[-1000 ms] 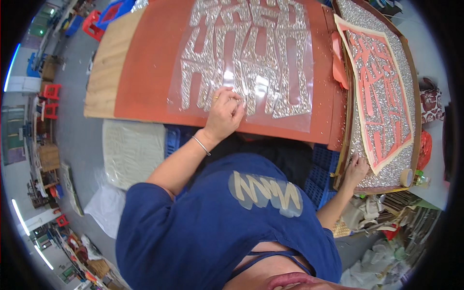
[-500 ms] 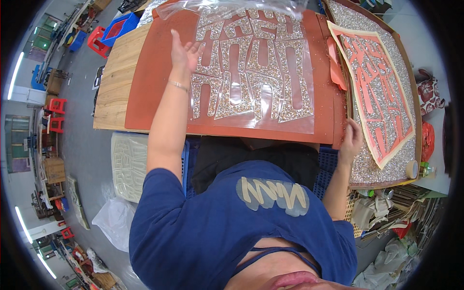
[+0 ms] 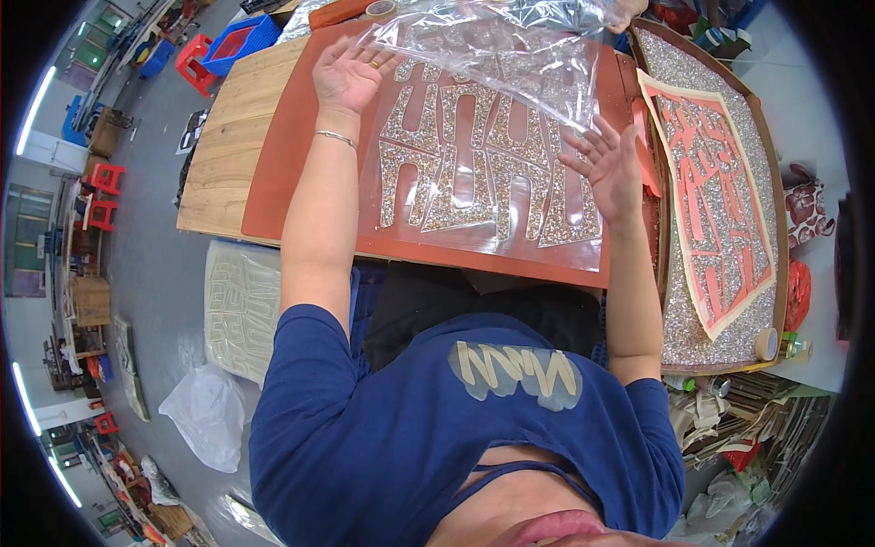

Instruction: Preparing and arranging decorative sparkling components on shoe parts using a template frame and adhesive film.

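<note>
My left hand [image 3: 346,71], pressed flat on the glittered lettering [image 3: 474,164] a second ago and then reaching up its left side, is now open at the far left corner of the clear plastic film [image 3: 492,46]. My right hand [image 3: 609,169] is off the near corner of the framed glitter panel [image 3: 720,210], where it rested in both earlier views, and is now raised open over the right part of the lettering. The film, lying flat before, now stands lifted and crumpled along its far edge, with another person's hand [image 3: 627,13] at its far right corner.
</note>
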Demonstrator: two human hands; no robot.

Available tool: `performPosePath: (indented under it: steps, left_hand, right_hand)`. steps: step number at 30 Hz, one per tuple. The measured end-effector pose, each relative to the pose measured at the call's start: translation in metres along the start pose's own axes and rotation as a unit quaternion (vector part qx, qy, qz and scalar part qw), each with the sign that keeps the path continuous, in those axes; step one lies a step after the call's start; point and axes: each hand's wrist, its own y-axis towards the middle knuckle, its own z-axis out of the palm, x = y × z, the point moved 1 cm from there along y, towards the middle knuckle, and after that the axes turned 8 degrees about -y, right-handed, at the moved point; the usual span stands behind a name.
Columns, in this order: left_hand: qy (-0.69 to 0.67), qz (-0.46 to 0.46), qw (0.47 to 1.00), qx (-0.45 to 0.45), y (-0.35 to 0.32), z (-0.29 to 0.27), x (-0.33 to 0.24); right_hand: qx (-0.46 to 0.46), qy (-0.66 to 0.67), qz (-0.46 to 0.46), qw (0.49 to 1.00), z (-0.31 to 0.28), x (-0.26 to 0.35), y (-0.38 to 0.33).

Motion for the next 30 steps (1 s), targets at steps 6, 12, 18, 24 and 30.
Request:
performPosePath:
  steps: [6,12,18,24,30]
  left_hand:
    - [0.112,-0.086,0.976,-0.166,0.025,0.006,0.009]
    - [0.122,-0.036,0.973,-0.193,0.043,-0.014,0.017]
    - [0.121,-0.058,0.973,-0.189,0.022,-0.025,0.021]
    - [0.144,-0.025,0.958,-0.246,-0.021,-0.019,0.042]
    - [0.106,0.022,0.972,-0.209,-0.055,-0.022,0.051]
  right_hand:
    - [-0.008,-0.074,0.036,0.997,0.000,-0.019,0.056]
    - [-0.118,0.062,0.180,0.974,0.009,-0.046,0.066]
    - [-0.060,0.021,0.141,0.988,-0.013,-0.065,0.088]
    - [-0.088,0.023,0.170,0.981,-0.023,-0.068,0.071]
    - [-0.034,-0.037,0.133,0.990,-0.029,-0.078,0.051]
